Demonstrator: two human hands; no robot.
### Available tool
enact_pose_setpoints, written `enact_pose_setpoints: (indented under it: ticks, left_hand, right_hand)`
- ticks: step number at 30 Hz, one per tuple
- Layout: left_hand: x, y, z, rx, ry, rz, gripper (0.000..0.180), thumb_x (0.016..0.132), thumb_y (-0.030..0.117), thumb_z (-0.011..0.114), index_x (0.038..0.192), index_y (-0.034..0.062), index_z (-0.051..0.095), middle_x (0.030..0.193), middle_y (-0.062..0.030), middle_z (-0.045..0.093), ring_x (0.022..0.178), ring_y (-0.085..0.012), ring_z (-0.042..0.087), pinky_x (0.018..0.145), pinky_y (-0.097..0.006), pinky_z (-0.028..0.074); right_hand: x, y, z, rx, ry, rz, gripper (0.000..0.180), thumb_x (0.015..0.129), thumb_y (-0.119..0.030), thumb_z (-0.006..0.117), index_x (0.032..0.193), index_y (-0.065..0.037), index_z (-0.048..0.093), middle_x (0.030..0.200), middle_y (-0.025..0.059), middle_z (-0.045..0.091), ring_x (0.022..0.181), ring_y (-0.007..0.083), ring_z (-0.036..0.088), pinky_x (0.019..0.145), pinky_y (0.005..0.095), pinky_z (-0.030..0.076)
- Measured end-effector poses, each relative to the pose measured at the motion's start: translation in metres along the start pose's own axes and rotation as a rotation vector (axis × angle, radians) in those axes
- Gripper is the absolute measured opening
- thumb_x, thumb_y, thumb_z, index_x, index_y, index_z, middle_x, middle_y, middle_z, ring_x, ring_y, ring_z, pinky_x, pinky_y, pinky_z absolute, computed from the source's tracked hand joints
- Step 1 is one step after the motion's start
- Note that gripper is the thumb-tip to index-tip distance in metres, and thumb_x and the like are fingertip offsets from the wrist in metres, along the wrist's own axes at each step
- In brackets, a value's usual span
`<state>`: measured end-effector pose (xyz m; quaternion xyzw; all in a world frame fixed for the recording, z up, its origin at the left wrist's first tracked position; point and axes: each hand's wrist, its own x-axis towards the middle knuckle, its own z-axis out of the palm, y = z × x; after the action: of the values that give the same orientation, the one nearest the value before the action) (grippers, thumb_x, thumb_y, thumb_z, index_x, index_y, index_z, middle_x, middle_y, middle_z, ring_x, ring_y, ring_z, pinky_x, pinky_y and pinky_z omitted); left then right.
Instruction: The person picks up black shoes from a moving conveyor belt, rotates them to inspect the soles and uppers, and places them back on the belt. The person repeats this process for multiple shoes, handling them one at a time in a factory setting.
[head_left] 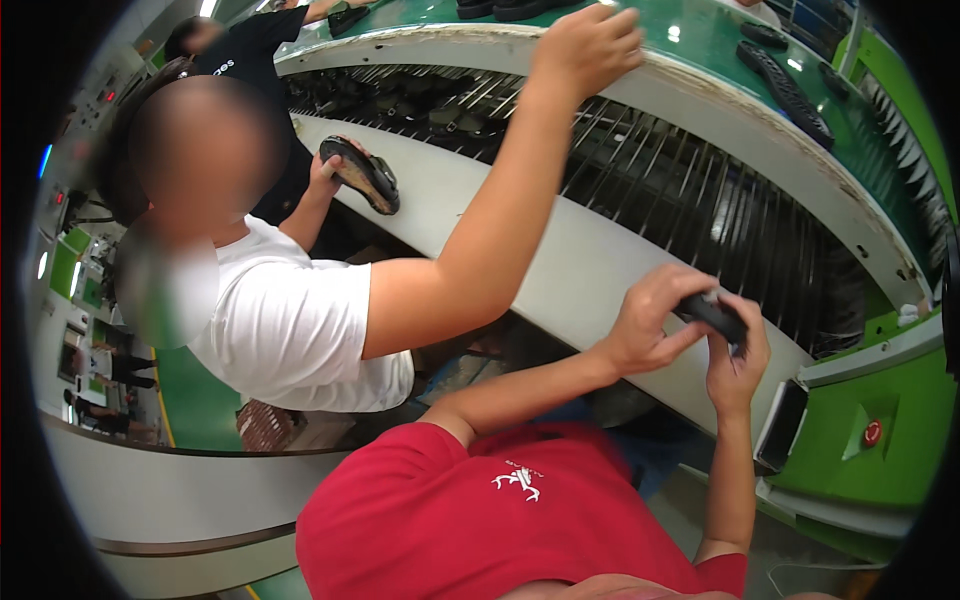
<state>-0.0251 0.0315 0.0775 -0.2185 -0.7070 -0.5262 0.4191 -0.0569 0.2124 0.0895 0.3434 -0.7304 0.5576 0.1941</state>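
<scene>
We locate the small black, rounded shoe-like piece (718,318) between both hands, over the long white surface (560,275) — left hand (642,318) at its upper-left end, right hand (742,368) at its lower-right, long axis slanting between them; both sets of fingers grip it.

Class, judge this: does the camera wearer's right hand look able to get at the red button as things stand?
Probably yes: nothing appears to cover the red button on the green panel. The right hand is holding a small black piece, though, and would likely have to release it first.
</scene>
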Motion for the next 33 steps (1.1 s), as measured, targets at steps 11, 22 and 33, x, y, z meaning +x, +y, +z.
enact_pose_setpoints:
  ticks: [11, 22, 33]
  left_hand:
    - [-0.099, 0.024, -0.041, -0.038, -0.21, -0.372, 0.021, 0.088, 0.012, 0.089, 0.104, 0.0043, 0.079, 0.088, -0.011, 0.074, 0.072, -0.0245, 0.068, 0.066, -0.035, 0.052]
    - [0.035, 0.047, -0.006, -0.096, -0.149, -0.101, 0.031, 0.091, 0.004, 0.09, 0.118, -0.0006, 0.076, 0.098, -0.0129, 0.079, 0.085, -0.0182, 0.076, 0.075, -0.03, 0.061]
    - [-0.004, -0.096, 0.005, -0.297, -0.041, -0.82, 0.027, 0.105, 0.019, 0.08, 0.119, -0.0046, 0.078, 0.098, -0.0067, 0.079, 0.085, -0.0099, 0.068, 0.08, -0.026, 0.056]
  right_hand:
    - [-0.084, -0.009, 0.009, 0.105, -0.216, 0.204, 0.031, 0.08, -0.007, 0.096, 0.105, -0.003, 0.078, 0.098, 0.0137, 0.08, 0.091, 0.0294, 0.079, 0.081, 0.0375, 0.06]
    - [-0.016, -0.046, -0.02, 0.193, 0.298, 0.138, 0.028, 0.098, -0.015, 0.088, 0.118, 0.002, 0.077, 0.104, 0.0084, 0.081, 0.093, 0.0138, 0.073, 0.082, 0.0291, 0.058]
    - [0.019, 0.132, -0.045, -0.075, 0.106, 0.511, 0.044, 0.104, -0.038, 0.08, 0.128, -0.001, 0.078, 0.108, 0.0115, 0.083, 0.096, 0.0199, 0.079, 0.087, 0.0357, 0.061]
